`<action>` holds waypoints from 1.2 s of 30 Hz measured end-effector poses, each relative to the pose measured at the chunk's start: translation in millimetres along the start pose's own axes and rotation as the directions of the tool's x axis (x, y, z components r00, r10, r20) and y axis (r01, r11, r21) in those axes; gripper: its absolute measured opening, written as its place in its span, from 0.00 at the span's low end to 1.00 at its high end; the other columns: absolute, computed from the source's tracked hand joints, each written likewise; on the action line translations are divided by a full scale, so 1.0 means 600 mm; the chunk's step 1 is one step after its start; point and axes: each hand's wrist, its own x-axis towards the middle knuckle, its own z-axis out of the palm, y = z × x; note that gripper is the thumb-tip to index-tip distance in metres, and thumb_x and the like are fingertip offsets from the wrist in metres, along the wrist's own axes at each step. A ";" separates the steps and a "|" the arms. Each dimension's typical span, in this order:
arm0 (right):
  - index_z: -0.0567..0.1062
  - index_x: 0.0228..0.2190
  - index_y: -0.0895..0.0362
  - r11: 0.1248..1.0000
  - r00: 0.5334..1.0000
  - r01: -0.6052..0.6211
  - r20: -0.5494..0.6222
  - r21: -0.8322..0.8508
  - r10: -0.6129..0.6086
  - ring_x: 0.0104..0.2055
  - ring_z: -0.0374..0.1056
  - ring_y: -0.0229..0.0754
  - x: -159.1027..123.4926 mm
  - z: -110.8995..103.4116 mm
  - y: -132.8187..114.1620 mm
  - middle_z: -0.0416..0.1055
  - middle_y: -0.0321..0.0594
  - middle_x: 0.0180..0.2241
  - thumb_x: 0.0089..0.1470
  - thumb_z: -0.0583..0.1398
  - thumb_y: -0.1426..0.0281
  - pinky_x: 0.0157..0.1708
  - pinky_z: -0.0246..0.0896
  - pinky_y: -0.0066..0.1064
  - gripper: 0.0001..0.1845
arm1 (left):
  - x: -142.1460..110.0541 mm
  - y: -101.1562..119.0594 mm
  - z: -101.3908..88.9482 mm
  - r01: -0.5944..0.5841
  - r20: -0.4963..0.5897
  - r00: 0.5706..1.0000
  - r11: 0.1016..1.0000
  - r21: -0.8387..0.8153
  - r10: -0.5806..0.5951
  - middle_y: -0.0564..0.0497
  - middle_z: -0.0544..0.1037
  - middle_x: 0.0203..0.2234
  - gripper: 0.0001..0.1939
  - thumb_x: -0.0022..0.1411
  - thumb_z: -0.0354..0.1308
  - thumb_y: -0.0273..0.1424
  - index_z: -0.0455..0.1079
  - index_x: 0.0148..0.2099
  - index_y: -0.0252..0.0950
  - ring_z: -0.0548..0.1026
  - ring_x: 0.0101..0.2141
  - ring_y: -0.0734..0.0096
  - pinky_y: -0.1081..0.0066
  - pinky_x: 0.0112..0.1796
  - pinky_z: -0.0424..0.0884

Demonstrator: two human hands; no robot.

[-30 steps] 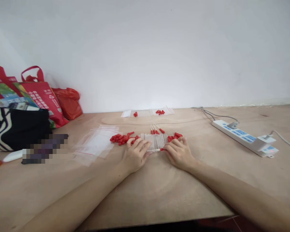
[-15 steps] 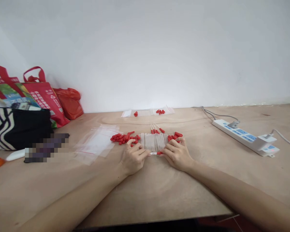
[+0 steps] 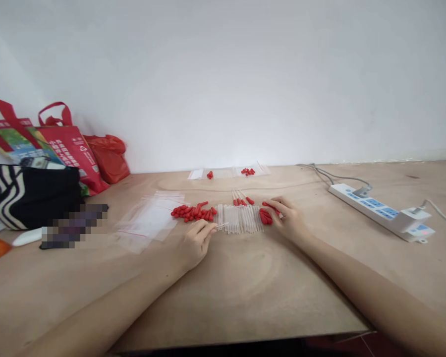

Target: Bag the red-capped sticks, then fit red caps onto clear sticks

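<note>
My left hand (image 3: pixel 197 243) pinches a thin clear tube (image 3: pixel 222 225), which sticks out to the right over the near side of a row of clear tubes (image 3: pixel 240 218). To the right of that row, my right hand (image 3: pixel 288 220) has its fingers curled over a small heap of red rubber bulbs (image 3: pixel 266 217). One red rubber bulb (image 3: pixel 265 204) shows at its fingertips; the fingers partly hide it. A larger pile of red bulbs (image 3: pixel 193 212) lies just beyond my left hand. Behind the row lie several droppers (image 3: pixel 241 201), red bulbs fitted on pale stems.
Clear zip bags (image 3: pixel 148 218) are spread left of the red pile. By the wall lies a filled bag (image 3: pixel 226 172). A white power strip (image 3: pixel 379 210) with plugs and cables stands at the right. Shopping bags (image 3: pixel 65 144) and a black striped bag (image 3: pixel 40 196) crowd the left.
My hands have moved apart from the tube and red bulb they held together. My right hand has shifted right and away onto the right heap; my left now shows a tube without a visible bulb.
</note>
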 end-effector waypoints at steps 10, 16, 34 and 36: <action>0.71 0.32 0.58 0.929 0.938 -0.342 -0.108 -0.138 0.329 0.28 0.63 0.40 0.012 -0.020 0.077 0.70 0.41 0.29 0.46 0.55 0.65 0.31 0.60 0.34 0.12 | 0.108 0.049 0.093 0.018 -0.088 0.996 0.984 -0.176 -0.033 0.49 0.69 0.29 0.11 0.58 0.45 0.22 0.65 0.41 0.34 0.70 0.31 0.73 0.73 0.34 0.68; 0.73 0.25 0.55 0.932 0.937 -0.341 0.036 -0.120 0.347 0.31 0.63 0.41 0.012 -0.030 0.071 0.73 0.39 0.27 0.45 0.57 0.62 0.33 0.57 0.33 0.10 | 0.145 0.065 0.138 -0.003 -0.002 1.000 0.982 -0.187 0.002 0.50 0.72 0.28 0.09 0.53 0.48 0.18 0.66 0.35 0.34 0.71 0.31 0.70 0.70 0.34 0.69; 0.76 0.28 0.53 0.945 0.963 -0.178 0.147 -0.273 0.224 0.35 0.62 0.43 0.011 -0.026 0.067 0.74 0.38 0.28 0.49 0.56 0.61 0.38 0.47 0.36 0.11 | 0.119 0.070 0.125 -0.131 0.151 0.973 0.956 -0.262 0.174 0.47 0.74 0.32 0.08 0.57 0.50 0.28 0.68 0.36 0.33 0.72 0.34 0.69 0.69 0.37 0.69; 0.76 0.29 0.52 0.946 0.967 -0.165 0.144 -0.279 0.211 0.35 0.62 0.43 0.011 -0.025 0.065 0.74 0.38 0.28 0.50 0.55 0.60 0.38 0.46 0.36 0.12 | 0.117 0.071 0.124 -0.116 0.142 0.977 0.952 -0.285 0.162 0.46 0.74 0.34 0.10 0.56 0.53 0.33 0.68 0.39 0.32 0.72 0.35 0.68 0.68 0.38 0.69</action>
